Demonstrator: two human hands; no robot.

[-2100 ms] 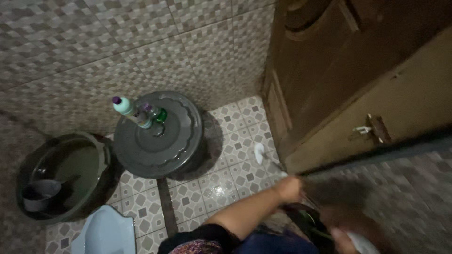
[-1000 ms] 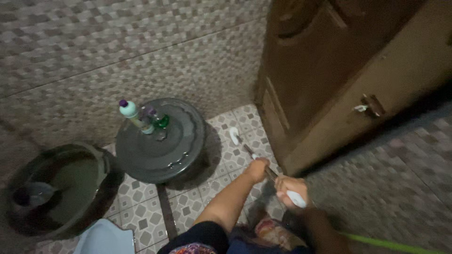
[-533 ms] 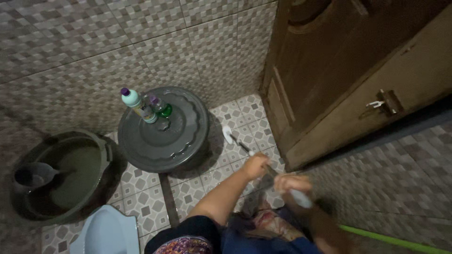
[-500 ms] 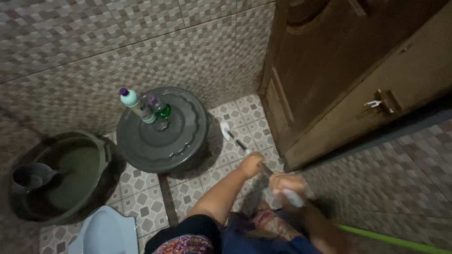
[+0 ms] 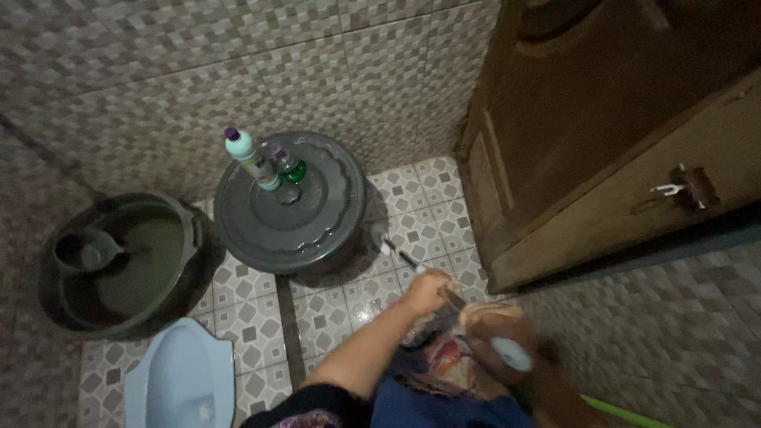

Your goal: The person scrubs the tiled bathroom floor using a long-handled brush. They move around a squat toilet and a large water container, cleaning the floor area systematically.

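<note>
Both my hands hold a long-handled floor brush (image 5: 404, 258). My left hand (image 5: 428, 291) grips the dark shaft lower down. My right hand (image 5: 493, 331) wraps the white upper end of the handle. The brush's white head (image 5: 382, 241) rests on the patterned floor tiles, close to the base of a round grey lidded bucket (image 5: 309, 226). On that lid stand a teal bottle with a purple cap (image 5: 247, 155) and a small green bottle (image 5: 288, 166).
A dark basin of water (image 5: 158, 261) with a scoop (image 5: 83, 250) floating in it sits at the left. A pale blue squat toilet pan (image 5: 181, 377) lies at the bottom left. A brown wooden door (image 5: 602, 135) stands open on the right, with a green hose (image 5: 626, 409) below.
The brush head has slid nearer to the grey bucket's base. My view has shifted, so the bucket, basin and door sit further right and higher.
</note>
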